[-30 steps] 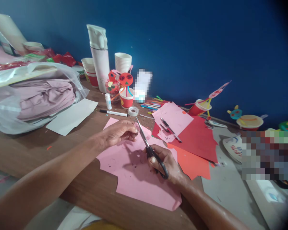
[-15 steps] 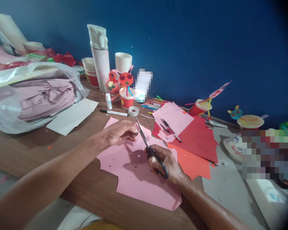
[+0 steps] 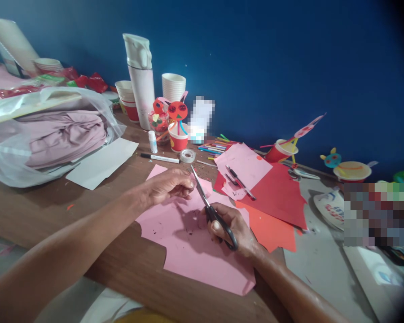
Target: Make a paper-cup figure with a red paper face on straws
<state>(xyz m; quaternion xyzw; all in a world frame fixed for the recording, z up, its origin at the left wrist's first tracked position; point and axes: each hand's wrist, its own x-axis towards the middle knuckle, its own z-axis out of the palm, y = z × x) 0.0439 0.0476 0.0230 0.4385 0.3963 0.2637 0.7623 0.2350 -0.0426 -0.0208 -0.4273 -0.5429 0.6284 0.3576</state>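
Head view: one pair of black scissors [image 3: 210, 213] pinched in right hand [image 3: 229, 226], left hand [image 3: 166, 186] grip unclear

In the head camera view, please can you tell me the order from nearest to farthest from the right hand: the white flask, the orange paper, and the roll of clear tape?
From the right hand, nearest first:
1. Orange paper, to the right, beside the hand.
2. Roll of clear tape, ahead, past the pink paper.
3. White flask, farther ahead and left, near the wall.
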